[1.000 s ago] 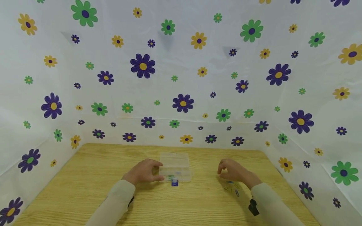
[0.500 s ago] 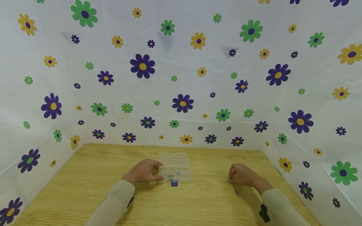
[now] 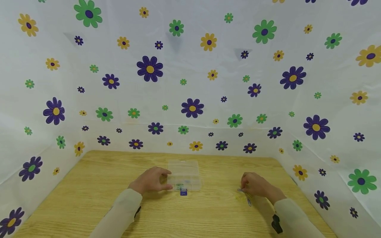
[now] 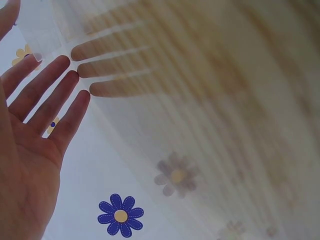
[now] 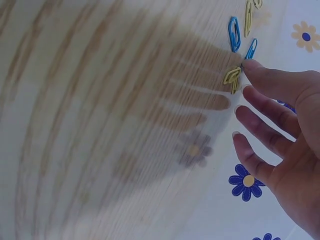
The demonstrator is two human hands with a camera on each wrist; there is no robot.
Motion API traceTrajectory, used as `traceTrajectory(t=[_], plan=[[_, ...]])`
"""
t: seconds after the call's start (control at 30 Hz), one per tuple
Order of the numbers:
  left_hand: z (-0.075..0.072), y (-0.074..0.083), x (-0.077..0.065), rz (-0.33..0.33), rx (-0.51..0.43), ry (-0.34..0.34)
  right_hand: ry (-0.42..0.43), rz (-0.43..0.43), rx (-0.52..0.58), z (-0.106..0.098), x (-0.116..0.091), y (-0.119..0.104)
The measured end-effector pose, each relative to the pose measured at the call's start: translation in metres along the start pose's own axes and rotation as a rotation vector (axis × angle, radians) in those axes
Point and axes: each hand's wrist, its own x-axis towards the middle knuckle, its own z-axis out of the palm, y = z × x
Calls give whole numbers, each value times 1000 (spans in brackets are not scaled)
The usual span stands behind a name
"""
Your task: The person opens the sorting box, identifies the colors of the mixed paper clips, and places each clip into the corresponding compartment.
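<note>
A clear plastic box point(image 3: 190, 172) with a blue latch point(image 3: 183, 192) at its front lies mid-table. Inside its front part show small green clips point(image 3: 179, 186) and a faint blue piece. At the box's left edge rests my left hand point(image 3: 151, 180), thumb and forefinger apart and touching it; the left wrist view shows the other fingers nearly straight. My right hand point(image 3: 257, 185) is at the loose clips on the right, thumb and forefinger pinching the end of a blue paper clip point(image 5: 252, 49). Beside it lie another blue paper clip point(image 5: 234, 35) and yellow paper clips point(image 5: 232, 77).
The wooden table point(image 3: 202, 218) runs back to a white sheet point(image 3: 232, 109) printed with flowers, which also rises on the left and right. Another yellow paper clip point(image 5: 248, 19) lies farther along the pile.
My right hand has moved right and slightly down to the paper clips, and its fingertips now meet a blue one. The left hand and the box have stayed in place.
</note>
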Motion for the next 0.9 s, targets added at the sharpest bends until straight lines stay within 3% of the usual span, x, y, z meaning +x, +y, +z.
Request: traceTrajectory(t=[0.23,0.37,0.67,0.9], plan=[[0,1,0,-9,-8,2,-6,28,12,2,2,-1],[-1,2,-1,-9,2,10,13,4,34,-1,8,-5],[0,2,0,-22,0,4,38,-33,11,-2,29,-12],[-1,3,-1,-21,5,10,51,-40,40,0,44,-31]])
